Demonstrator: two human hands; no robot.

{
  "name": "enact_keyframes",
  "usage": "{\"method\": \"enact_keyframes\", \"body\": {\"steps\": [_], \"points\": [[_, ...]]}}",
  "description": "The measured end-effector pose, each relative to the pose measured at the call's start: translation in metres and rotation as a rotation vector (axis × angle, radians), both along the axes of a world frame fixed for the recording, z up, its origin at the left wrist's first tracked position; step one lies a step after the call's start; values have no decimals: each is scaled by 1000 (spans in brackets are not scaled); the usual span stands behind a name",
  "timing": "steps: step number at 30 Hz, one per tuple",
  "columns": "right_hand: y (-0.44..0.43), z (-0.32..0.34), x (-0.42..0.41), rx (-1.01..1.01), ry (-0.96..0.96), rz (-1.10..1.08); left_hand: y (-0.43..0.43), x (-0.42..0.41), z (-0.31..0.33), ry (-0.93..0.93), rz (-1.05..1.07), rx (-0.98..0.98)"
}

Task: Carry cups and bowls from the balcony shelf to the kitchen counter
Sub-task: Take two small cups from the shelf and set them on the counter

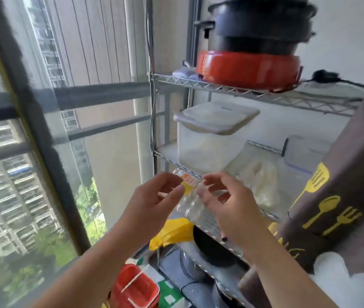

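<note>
A clear plastic sleeve of stacked cups [193, 200] with an orange and yellow label lies tilted in front of the wire shelf [265, 95]. My left hand [154, 201] touches its upper end with thumb and fingers. My right hand [227, 201] curls around its middle from the right. Motion blur hides how firm either grip is. Below the sleeve a dark bowl [212, 245] rests on a lower shelf level.
Black pots on a red pot [247, 68] fill the top level. A lidded white container [210, 138] and a plastic bag [261, 183] sit on the middle level. A brown apron [341, 196] hangs at right. A red basket [135, 287] stands low; window glass is at left.
</note>
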State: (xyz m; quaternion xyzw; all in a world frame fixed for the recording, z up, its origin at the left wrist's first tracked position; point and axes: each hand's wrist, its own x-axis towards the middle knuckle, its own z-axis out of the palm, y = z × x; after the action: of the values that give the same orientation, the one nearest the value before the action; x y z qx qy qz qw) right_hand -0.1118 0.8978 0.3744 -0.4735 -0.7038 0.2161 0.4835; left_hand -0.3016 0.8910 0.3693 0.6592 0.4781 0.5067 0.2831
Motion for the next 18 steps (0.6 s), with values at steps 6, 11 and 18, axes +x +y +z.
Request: {"method": "enact_keyframes", "body": {"steps": [6,11,18], "points": [[59,101,-9,264,1,-89,81,-15,97,66,-88,249],[96,177,-7,471,-97,-219,143,-11,177,137,-104,430],[139,277,1,549,-211,-356,228,-2,282,266,-51,616]]}}
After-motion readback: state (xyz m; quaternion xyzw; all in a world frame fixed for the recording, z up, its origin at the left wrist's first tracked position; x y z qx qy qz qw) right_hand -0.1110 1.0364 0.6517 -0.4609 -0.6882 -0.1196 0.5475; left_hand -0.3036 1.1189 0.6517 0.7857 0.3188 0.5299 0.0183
